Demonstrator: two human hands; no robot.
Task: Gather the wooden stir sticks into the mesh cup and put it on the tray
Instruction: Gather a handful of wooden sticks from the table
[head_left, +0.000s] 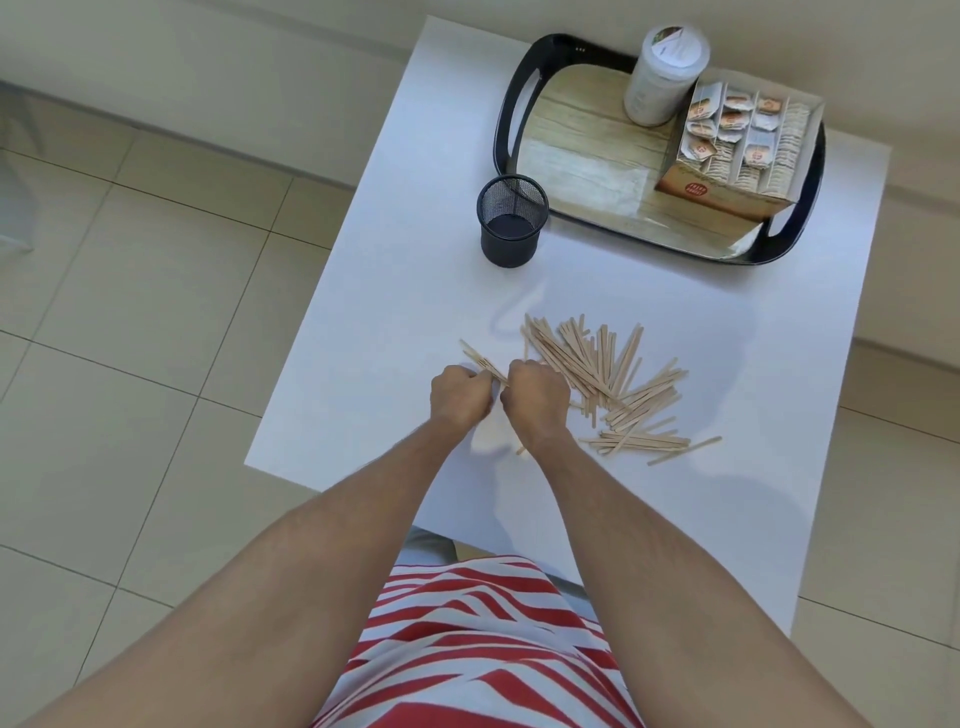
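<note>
A loose pile of wooden stir sticks (608, 379) lies spread on the white table (727, 338). My left hand (460, 397) and my right hand (535, 397) are side by side at the pile's left edge, both closed on a small bundle of sticks (480, 358) that pokes out up and to the left. The black mesh cup (511, 221) stands upright and empty further back, just left of the tray. The dark-rimmed tray (582, 150) with a wood-pattern floor sits at the table's far right.
On the tray stand a white cylindrical container (662, 78) and an open cardboard box of tea bags (737, 150). The tray's left half is bare. Tiled floor surrounds the table on the left and right.
</note>
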